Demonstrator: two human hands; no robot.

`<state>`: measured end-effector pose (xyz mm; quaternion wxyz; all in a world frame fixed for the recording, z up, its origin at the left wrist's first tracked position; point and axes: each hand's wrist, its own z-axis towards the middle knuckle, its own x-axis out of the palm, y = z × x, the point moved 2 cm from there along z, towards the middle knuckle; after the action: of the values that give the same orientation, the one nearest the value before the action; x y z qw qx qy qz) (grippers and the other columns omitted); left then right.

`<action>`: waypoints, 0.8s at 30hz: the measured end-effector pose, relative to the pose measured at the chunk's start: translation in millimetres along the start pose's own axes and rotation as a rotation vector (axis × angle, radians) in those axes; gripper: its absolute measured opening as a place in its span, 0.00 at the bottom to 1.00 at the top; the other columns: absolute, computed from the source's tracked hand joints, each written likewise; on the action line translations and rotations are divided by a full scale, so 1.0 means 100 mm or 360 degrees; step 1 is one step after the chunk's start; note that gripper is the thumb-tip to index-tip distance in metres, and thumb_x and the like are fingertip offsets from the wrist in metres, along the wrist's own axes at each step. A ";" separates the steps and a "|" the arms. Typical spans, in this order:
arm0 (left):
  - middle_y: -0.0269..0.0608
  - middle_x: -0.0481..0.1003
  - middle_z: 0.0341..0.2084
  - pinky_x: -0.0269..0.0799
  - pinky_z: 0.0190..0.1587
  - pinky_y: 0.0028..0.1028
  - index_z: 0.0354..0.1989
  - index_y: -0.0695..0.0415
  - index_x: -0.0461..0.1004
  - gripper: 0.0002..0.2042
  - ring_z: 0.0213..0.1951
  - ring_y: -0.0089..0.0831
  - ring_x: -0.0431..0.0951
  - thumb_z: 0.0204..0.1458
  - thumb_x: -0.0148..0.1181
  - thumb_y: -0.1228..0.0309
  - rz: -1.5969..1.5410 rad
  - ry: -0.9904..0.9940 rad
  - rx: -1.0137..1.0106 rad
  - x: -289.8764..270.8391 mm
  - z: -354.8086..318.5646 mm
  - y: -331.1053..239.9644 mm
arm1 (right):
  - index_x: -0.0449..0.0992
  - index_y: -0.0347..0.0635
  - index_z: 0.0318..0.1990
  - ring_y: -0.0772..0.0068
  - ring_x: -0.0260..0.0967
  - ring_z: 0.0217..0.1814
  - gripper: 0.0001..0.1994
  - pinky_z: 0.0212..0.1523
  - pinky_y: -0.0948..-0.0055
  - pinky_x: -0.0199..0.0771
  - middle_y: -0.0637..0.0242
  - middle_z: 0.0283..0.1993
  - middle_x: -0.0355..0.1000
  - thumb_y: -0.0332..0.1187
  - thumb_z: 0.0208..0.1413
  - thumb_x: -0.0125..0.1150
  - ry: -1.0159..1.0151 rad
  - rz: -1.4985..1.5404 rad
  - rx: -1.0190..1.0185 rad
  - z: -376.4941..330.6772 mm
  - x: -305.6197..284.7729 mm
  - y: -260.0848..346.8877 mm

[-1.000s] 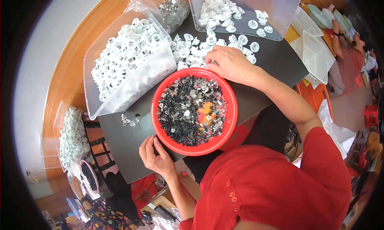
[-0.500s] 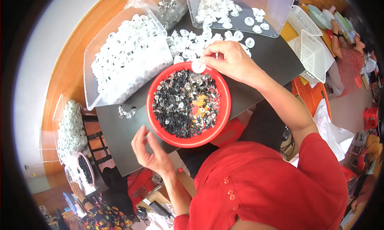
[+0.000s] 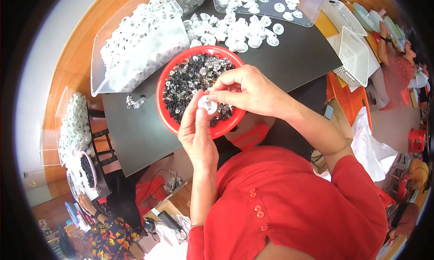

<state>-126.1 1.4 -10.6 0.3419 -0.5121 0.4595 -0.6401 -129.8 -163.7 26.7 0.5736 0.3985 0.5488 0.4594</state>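
Note:
Over the near part of a red basin (image 3: 160,95), both hands meet on one white round plastic piece (image 3: 207,105). My left hand (image 3: 198,135) holds its disc between thumb and fingers. My right hand (image 3: 248,93) pinches at its upper side with thumb and forefinger. Whether a smaller part sits between those right fingertips cannot be made out. Many small black and clear plastic parts (image 3: 192,77) fill the basin below.
Loose white pieces (image 3: 239,32) lie on the dark table (image 3: 298,56) behind the basin. A clear tub (image 3: 140,74) full of white pieces stands left of them, another clear bin (image 3: 289,20) at the back. A small clear cluster (image 3: 135,102) lies at left. Other people sit on both sides.
My right hand has come back from the basin's far rim with the white piece. My left hand has risen from the table edge and closed on it. The view has shifted slightly.

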 end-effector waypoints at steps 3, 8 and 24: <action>0.42 0.74 0.48 0.74 0.52 0.30 0.56 0.66 0.68 0.19 0.47 0.29 0.76 0.63 0.51 0.65 -0.0081 -0.0086 -0.0018 -0.08 -0.05 -0.03 | 0.79 0.35 0.34 0.87 0.66 0.27 0.08 0.29 0.80 0.67 0.70 0.26 0.75 0.32 0.55 0.63 -0.0174 -0.0105 -0.0051 -0.03 -0.06 -0.07; 0.43 0.76 0.44 0.75 0.44 0.24 0.57 0.63 0.68 0.18 0.40 0.26 0.78 0.62 0.53 0.66 -0.0140 -0.0262 -0.0037 -0.25 -0.17 -0.10 | 0.79 0.39 0.34 0.67 0.73 0.28 0.05 0.33 0.69 0.72 0.62 0.31 0.75 0.30 0.51 0.63 -0.0470 -0.0779 -0.0290 -0.07 -0.15 -0.22; 0.42 0.76 0.44 0.72 0.39 0.20 0.49 0.62 0.73 0.12 0.41 0.22 0.76 0.61 0.53 0.72 -0.0118 -0.0147 -0.0203 -0.28 -0.12 -0.08 | 0.77 0.40 0.33 0.56 0.72 0.37 0.04 0.37 0.60 0.69 0.62 0.33 0.71 0.29 0.54 0.59 -0.0057 -0.1158 -0.0416 0.19 0.16 -0.38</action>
<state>-130.2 32.3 -12.9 0.3055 -0.5785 0.4638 -0.5974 -107.5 -157.7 -12.7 0.7545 0.1093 0.5809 0.2850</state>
